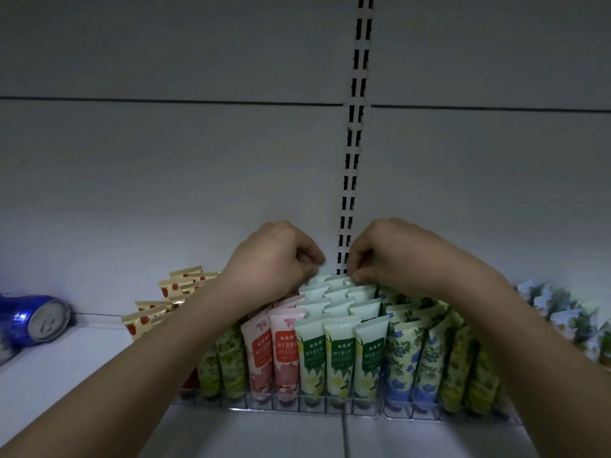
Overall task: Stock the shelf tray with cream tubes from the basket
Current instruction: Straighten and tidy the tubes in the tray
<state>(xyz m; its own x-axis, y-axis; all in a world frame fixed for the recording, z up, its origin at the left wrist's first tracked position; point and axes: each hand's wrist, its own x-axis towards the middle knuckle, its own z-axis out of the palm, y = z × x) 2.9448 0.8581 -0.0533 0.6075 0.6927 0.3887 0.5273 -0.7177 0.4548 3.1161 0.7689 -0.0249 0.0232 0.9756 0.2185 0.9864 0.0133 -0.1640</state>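
The clear shelf tray (330, 406) is packed with upright cream tubes (337, 355). At its back row, the left hand (277, 259) and right hand (386, 256) pinch pale tube tops; crowding could topple neighbours forward.

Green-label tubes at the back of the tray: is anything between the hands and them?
Nothing visible. The left hand and right hand both have curled fingers already on the rearmost green-label tubes, at the back of the clear tray.
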